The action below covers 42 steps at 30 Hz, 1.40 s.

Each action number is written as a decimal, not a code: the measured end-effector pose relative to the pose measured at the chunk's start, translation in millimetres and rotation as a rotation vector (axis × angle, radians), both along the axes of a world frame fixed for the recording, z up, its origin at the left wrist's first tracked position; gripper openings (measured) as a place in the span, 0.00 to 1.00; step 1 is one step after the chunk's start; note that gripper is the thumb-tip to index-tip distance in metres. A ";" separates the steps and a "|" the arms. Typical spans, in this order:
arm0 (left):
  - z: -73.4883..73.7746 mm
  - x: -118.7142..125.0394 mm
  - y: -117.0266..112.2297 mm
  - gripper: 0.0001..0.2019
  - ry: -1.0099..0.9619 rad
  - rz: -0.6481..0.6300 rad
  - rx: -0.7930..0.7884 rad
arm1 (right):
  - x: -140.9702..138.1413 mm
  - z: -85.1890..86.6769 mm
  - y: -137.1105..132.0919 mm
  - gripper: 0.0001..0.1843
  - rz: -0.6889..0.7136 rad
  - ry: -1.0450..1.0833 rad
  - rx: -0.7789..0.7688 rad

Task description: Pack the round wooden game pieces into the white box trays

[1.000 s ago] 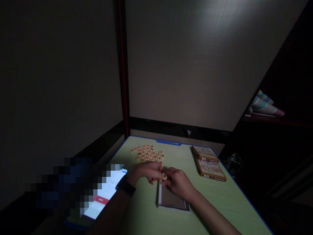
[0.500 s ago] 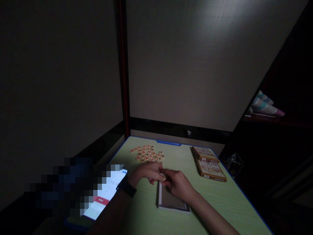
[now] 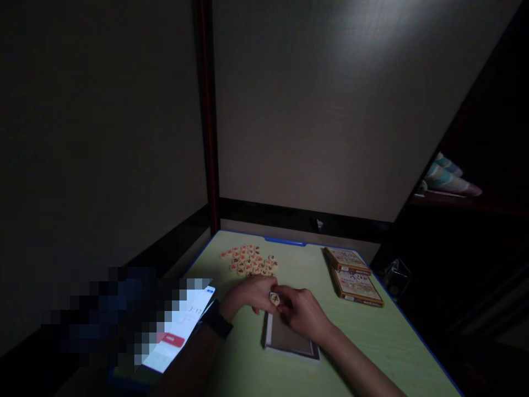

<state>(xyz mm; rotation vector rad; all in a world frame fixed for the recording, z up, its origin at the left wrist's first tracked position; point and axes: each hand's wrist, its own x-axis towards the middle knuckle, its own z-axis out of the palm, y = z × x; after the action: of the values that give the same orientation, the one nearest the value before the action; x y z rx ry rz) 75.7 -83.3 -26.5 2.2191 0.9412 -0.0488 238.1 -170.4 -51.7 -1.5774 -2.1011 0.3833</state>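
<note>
Both hands meet over the green table (image 3: 384, 342) in dim light. My left hand (image 3: 248, 295), with a dark watch on its wrist, and my right hand (image 3: 301, 314) pinch one small round game piece (image 3: 275, 299) between their fingertips. The piece is pale with a dark mark on its face. Under my right hand lies a flat grey board with a pale rim (image 3: 289, 342). A heap of several round pale pieces with red and dark marks (image 3: 249, 260) lies beyond my hands near the table's far edge.
Two flat orange boxes (image 3: 355, 275) lie at the table's right side. A lit phone screen (image 3: 177, 331) stands at the left edge beside a blurred-out patch. A dark red post (image 3: 206, 110) rises behind the table. Folded cloth (image 3: 448, 179) rests on a shelf at right.
My hands have shifted slightly toward me and to the left. The piece now shows its marked face between the fingertips. The grey board has slid a little left.
</note>
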 end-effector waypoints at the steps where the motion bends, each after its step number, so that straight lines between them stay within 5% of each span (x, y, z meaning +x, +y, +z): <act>1: 0.5 0.2 -0.2 0.18 0.005 -0.001 0.000 | 0.3 -0.3 0.1 0.28 0.002 0.004 0.003; 18: 4.5 2.0 -6.5 0.16 -0.015 0.024 0.059 | 3.1 -1.4 2.3 0.25 0.036 0.065 0.012; 29: -7.0 2.3 0.0 0.16 -0.040 0.054 0.060 | 6.4 -3.8 2.3 0.26 0.021 0.054 0.014; 34: 0.5 -0.8 -0.8 0.23 -0.043 0.084 -0.055 | 7.7 0.0 0.6 0.28 0.026 0.088 0.008; 42: 15.4 -2.8 -10.2 0.26 0.009 0.079 -0.007 | 8.6 4.9 -0.2 0.28 0.055 0.094 -0.001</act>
<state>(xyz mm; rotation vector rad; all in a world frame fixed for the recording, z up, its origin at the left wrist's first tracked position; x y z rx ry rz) 72.9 -93.5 -11.1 2.1750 1.0306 -0.0251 246.8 -170.6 -46.8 -1.4757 -2.0764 0.4679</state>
